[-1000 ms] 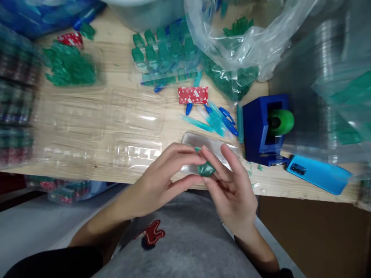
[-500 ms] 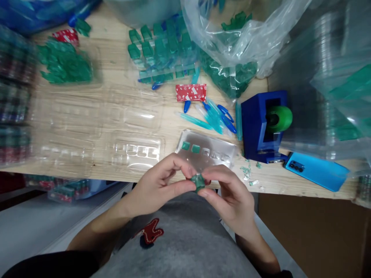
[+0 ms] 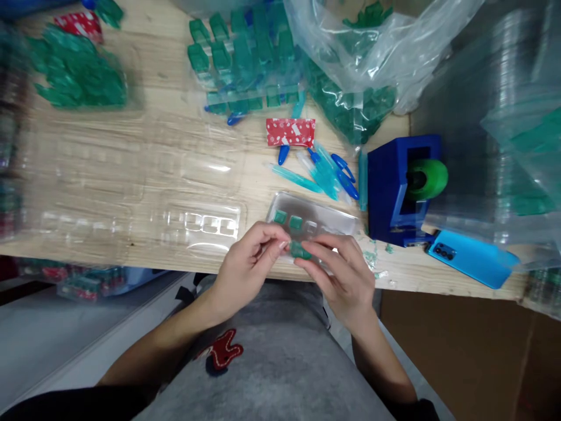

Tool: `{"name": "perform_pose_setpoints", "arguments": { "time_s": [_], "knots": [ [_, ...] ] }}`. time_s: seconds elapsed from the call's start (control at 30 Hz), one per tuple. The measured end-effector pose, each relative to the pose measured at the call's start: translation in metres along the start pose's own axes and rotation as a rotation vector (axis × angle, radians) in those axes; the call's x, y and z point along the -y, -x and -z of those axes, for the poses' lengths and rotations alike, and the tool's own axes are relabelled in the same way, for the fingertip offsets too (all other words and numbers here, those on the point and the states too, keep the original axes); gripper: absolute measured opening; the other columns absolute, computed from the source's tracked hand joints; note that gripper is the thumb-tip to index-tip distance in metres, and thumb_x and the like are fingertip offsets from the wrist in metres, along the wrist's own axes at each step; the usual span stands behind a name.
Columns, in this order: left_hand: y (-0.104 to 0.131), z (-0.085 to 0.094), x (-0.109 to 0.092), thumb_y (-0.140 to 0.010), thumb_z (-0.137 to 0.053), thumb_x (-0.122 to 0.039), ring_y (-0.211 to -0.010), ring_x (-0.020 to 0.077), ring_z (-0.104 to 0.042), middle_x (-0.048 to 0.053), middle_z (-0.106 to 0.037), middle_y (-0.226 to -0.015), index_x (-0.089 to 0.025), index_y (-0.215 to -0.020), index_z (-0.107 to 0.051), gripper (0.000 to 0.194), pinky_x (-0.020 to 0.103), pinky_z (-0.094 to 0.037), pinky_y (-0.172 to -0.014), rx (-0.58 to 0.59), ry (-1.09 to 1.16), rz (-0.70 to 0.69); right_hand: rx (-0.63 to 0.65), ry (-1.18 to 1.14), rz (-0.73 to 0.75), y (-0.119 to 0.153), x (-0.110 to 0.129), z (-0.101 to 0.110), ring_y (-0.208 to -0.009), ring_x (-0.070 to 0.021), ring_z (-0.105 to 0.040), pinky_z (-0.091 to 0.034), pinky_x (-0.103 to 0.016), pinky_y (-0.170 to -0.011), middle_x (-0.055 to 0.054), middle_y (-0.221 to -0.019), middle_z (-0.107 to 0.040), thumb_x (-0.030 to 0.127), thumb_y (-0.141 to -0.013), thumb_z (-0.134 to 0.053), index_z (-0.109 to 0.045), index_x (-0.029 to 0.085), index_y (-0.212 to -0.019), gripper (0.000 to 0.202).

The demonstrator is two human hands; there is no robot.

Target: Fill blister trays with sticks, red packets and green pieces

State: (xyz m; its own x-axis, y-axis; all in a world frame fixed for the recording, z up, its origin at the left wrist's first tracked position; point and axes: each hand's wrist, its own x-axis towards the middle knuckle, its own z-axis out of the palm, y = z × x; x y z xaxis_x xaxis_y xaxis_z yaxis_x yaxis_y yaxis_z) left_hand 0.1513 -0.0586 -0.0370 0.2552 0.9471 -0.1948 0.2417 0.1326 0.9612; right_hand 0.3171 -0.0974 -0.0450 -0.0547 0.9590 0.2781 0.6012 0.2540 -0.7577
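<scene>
A small green translucent piece (image 3: pixel 300 250) is between my hands, over the near edge of a shallow clear tray (image 3: pixel 333 217). My right hand (image 3: pixel 344 272) grips it with thumb and fingers. Beside its left end, my left hand (image 3: pixel 252 269) is pinched closed; whatever its fingertips hold is too small to make out. Two green pieces, one at the left (image 3: pixel 280 217) and one beside it (image 3: pixel 295 223), sit in the tray's slots.
Clear moulded trays (image 3: pixel 205 225) cover the left side. Green pieces (image 3: pixel 83 73) lie heaped behind them. Beyond the tray are pens (image 3: pixel 324 172) and a red packet (image 3: pixel 290 132). A blue tape dispenser (image 3: pixel 388 193) and a blue phone (image 3: pixel 473 257) are at right.
Both hands have moved slightly up towards the tray with the green piece. My left fingertips have come off the piece and pinched together beside it. The view has shifted a little.
</scene>
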Motion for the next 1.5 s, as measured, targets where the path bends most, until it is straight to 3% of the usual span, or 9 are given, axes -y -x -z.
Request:
{"name": "perform_pose_setpoints", "arguments": {
  "time_s": [0.13, 0.2, 0.47, 0.7, 0.77, 0.87, 0.97, 1.2, 1.5],
  "knots": [
    [-0.002, -0.005, 0.012, -0.089, -0.05, -0.008, -0.087, 0.0165, -0.064, 0.003, -0.068, -0.091, -0.024, -0.096, -0.06, 0.021, 0.031, -0.053, -0.077, -0.027, -0.305, -0.364, -0.04, 0.064, 0.015, -0.001, 0.002, -0.005, -0.081, -0.0191, -0.065, -0.055, -0.034, -0.067, -0.005, -0.093, -0.067, 0.016, -0.088, -0.065, -0.062, 0.024, -0.11, 0.024],
    [-0.002, -0.006, 0.015, -0.088, -0.05, -0.006, -0.088, 0.0171, -0.063, 0.004, -0.068, -0.094, -0.025, -0.1, -0.059, 0.023, 0.032, -0.052, -0.078, -0.024, -0.358, -0.441, -0.062, 0.09, 0.023, 0.001, 0.004, -0.006, -0.081, -0.0184, -0.065, -0.055, -0.033, -0.067, -0.006, -0.091, -0.067, 0.014, -0.087, -0.065, -0.061, 0.023, -0.108, 0.023],
    [-0.001, -0.003, -0.014, -0.09, -0.055, -0.009, -0.073, 0.0088, -0.064, -0.004, -0.063, -0.079, -0.023, -0.091, -0.053, 0.015, 0.021, -0.052, -0.068, -0.09, 0.103, -0.052, -0.031, -0.293, -0.274, -0.004, 0.016, -0.002, -0.08, -0.0137, -0.063, -0.055, -0.027, -0.066, -0.002, -0.095, -0.065, 0.015, -0.083, -0.07, -0.066, 0.024, -0.095, 0.015],
    [-0.007, 0.009, -0.013, -0.092, -0.053, -0.009, -0.08, 0.0092, -0.062, -0.003, -0.062, -0.084, -0.023, -0.092, -0.057, 0.014, 0.026, -0.053, -0.075, -0.328, -0.012, -0.287, -0.094, -0.749, -0.539, -0.007, 0.02, 0.002, -0.073, -0.0109, -0.06, -0.051, -0.023, -0.062, 0.001, -0.084, -0.067, 0.018, -0.077, -0.076, -0.073, 0.026, -0.085, 0.011],
    [-0.011, 0.02, -0.013, -0.094, -0.05, -0.01, -0.079, 0.008, -0.062, -0.005, -0.06, -0.08, -0.024, -0.095, -0.058, 0.016, 0.026, -0.052, -0.076, -0.387, -0.038, -0.263, -0.133, -0.921, -0.645, -0.005, 0.018, 0.006, -0.07, -0.0103, -0.061, -0.051, -0.022, -0.059, 0.0, -0.083, -0.068, 0.027, -0.076, -0.079, -0.075, 0.027, -0.083, 0.008],
    [-0.01, 0.029, -0.019, -0.095, -0.05, -0.011, -0.076, 0.0062, -0.062, -0.006, -0.063, -0.081, -0.025, -0.106, -0.062, 0.021, 0.022, -0.051, -0.072, -0.218, -0.117, -0.198, -0.095, -1.179, -0.794, -0.005, 0.016, 0.01, -0.052, -0.0057, -0.054, -0.044, -0.019, -0.044, 0.0, -0.081, -0.069, 0.041, -0.072, -0.081, -0.077, 0.028, -0.082, 0.017],
    [-0.005, 0.025, -0.029, -0.092, -0.055, -0.01, -0.081, 0.0069, -0.063, -0.005, -0.068, -0.089, -0.025, -0.109, -0.065, 0.025, 0.019, -0.052, -0.074, 0.01, -0.225, -0.296, -0.041, -1.312, -0.86, -0.008, 0.02, 0.009, -0.044, -0.0036, -0.048, -0.041, -0.017, -0.04, 0.003, -0.068, -0.065, 0.046, -0.071, -0.08, -0.077, 0.028, -0.082, 0.022],
    [-0.008, 0.015, -0.047, -0.091, -0.056, -0.01, -0.093, 0.0121, -0.066, 0.002, -0.07, -0.098, -0.019, -0.106, -0.065, 0.02, 0.022, -0.054, -0.085, 0.215, -0.422, -0.469, -0.06, -1.288, -0.793, -0.012, 0.027, 0.009, -0.048, -0.0062, -0.057, -0.046, -0.016, -0.043, 0.004, -0.062, -0.066, 0.042, -0.078, -0.076, -0.077, 0.03, -0.09, 0.018],
    [-0.005, 0.013, -0.036, -0.091, -0.053, -0.007, -0.084, 0.0119, -0.067, -0.001, -0.07, -0.09, -0.023, -0.095, -0.064, 0.019, 0.025, -0.057, -0.078, 0.135, -0.304, -0.328, 0.01, -1.195, -0.67, -0.003, 0.017, 0.008, -0.053, -0.0091, -0.065, -0.055, -0.019, -0.046, 0.005, -0.069, -0.069, 0.04, -0.081, -0.073, -0.075, 0.035, -0.099, 0.018]
  ]
}}
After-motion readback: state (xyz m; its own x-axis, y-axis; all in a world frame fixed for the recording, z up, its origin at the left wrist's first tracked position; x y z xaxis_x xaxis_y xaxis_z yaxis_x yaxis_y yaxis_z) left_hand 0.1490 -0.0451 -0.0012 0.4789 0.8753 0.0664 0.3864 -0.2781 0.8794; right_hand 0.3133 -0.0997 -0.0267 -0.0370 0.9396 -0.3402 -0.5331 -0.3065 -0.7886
